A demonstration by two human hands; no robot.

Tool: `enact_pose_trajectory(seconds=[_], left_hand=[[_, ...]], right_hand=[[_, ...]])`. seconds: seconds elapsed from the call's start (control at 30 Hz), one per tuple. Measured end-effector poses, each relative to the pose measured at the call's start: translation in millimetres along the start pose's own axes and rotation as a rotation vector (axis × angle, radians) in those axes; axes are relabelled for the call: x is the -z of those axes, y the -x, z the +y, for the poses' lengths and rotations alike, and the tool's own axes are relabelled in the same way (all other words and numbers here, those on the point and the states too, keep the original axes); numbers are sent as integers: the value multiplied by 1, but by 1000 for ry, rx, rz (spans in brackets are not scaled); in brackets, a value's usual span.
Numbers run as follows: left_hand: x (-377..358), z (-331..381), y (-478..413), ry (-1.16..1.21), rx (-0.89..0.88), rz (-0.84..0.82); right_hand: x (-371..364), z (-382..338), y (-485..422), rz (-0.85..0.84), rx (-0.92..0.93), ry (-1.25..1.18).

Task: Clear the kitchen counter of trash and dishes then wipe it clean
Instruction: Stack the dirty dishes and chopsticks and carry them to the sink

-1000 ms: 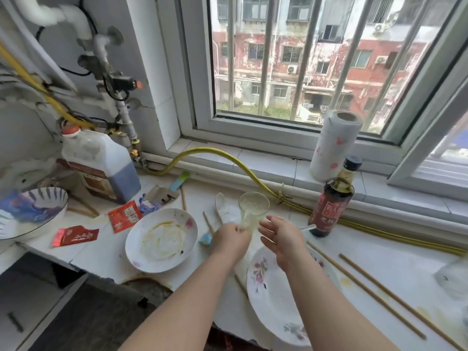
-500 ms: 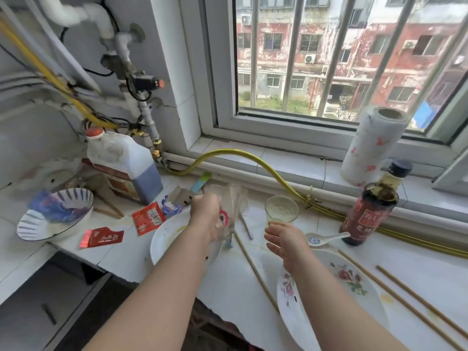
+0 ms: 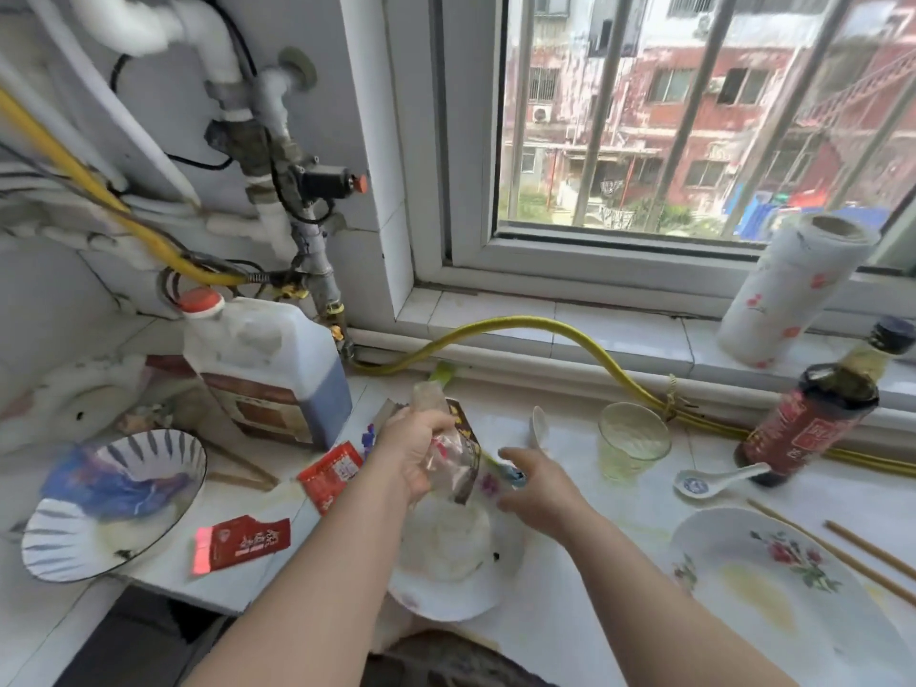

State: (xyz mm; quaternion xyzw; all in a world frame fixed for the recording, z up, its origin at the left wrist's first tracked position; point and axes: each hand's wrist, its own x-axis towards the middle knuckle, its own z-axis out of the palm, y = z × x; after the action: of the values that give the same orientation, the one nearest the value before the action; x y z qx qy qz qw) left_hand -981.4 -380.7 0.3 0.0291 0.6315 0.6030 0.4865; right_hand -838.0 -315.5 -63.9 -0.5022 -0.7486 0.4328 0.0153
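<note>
My left hand (image 3: 414,451) grips a bunch of crumpled clear and brown wrappers (image 3: 453,456) above a dirty white plate (image 3: 456,582) at the counter's front edge. My right hand (image 3: 538,485) hovers just right of the wrappers, fingers reaching toward a small blue-tipped piece at the plate's rim; whether it touches is unclear. Two red sachets (image 3: 331,476) (image 3: 240,540) lie left of the plate. A cloudy glass (image 3: 629,441), a white spoon (image 3: 539,426), a blue-patterned spoon (image 3: 714,480) and a flowered plate (image 3: 773,602) sit to the right.
A striped bowl (image 3: 74,542) holding blue plastic sits at far left. A large jug (image 3: 267,369) stands at the back, a dark sauce bottle (image 3: 818,419) and paper towel roll (image 3: 788,295) at right. Chopsticks (image 3: 852,547) lie at far right. A yellow hose (image 3: 545,334) runs along the sill.
My left hand lifted wrappers off the counter and brought them over the white plate. My right hand left the glass and moved left toward the wrappers. The view shifted left.
</note>
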Motion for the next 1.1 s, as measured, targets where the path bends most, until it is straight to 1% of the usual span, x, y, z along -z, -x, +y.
enact_pose_trajectory(seconds=[0.07,0.13,0.23,0.27,0.37,0.47,0.6,0.67,0.77,0.87,0.93,1.0,1.1], left_hand=[[12,5,-7,-35,21,-13],[23,10,-12,-36,24,-13],[42,18,-20,-25,-11,14],[46,19,-22,-35,-35,24],[49,20,-24,-44,-140,47],[51,20,-29,-47,-188,112],[66,23,-26,-105,-190,124],[75,23,-20,-117,-219,129],[92,20,-14,-272,-238,179],[109,20,-13,-457,-206,291],[117,19,-14,-465,-212,323],[122,17,-14,-458,-227,318],[127,12,-19,-505,-218,318]], right_hand=[[-11,-7,-3,83,-49,128],[-12,-12,-2,228,-72,152],[-8,-22,1,432,-57,-21],[-7,-25,1,466,-62,-67],[-5,-38,-2,496,-113,-173],[-9,-51,-6,457,-151,-247],[-23,-69,-21,348,-125,-73],[-31,-79,-29,328,-96,-55],[-41,-90,-46,313,-70,-107],[-46,-97,-67,309,-53,-128],[-49,-102,-83,246,-37,-93],[-55,-110,-96,181,-28,-53],[-65,-121,-114,106,-50,125]])
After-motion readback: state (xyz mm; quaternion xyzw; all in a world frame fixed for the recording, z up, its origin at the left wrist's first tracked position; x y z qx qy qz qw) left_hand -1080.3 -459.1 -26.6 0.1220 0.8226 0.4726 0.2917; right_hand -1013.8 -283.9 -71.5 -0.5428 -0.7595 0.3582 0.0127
